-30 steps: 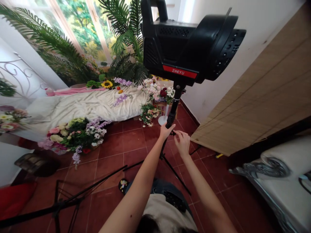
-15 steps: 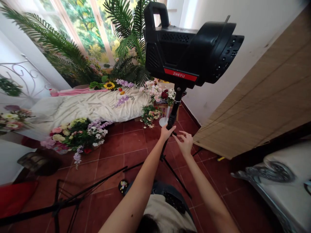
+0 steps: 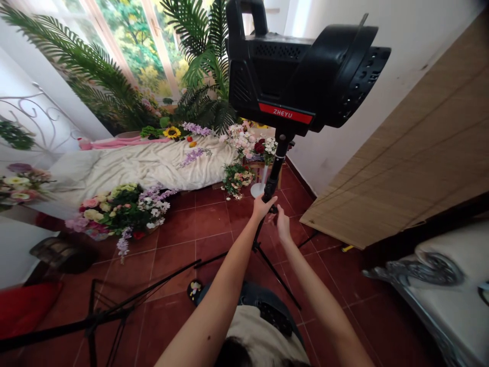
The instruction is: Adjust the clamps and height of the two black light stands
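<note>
bed (image 3: 153,165): lying left | left hand (image 3: 263,206): fingers gripping stand (image 3: 273,176), apparently steadying it against top-heaviness | stand: standing on floor (image 3: 214,219) off bed's near right corner | right hand (image 3: 281,223): fingers curling beside knob (image 3: 273,209), cannot tell whether holding | lamp (image 3: 290,76): sitting atop stand

The floor (image 3: 214,219) is laid with dark red tiles, bounded by a white wall (image 3: 324,158) along whose foot a dark skirting (image 3: 300,177) is run. Below a pale-framed window (image 3: 133,41), filled with green and yellow foliage, a bed (image 3: 153,165) is spread with a rumpled cream cover. The window is flanked by palm fronds (image 3: 95,66), and flowers (image 3: 114,209) are massed beside the bed. At the left, a metal headboard (image 3: 30,117) is worked in scrolls. At the right, a tan slatted panel (image 3: 382,178) is seen near a pale seat (image 3: 458,295) edged with silver carving. The window side is most brightly lit.
</note>
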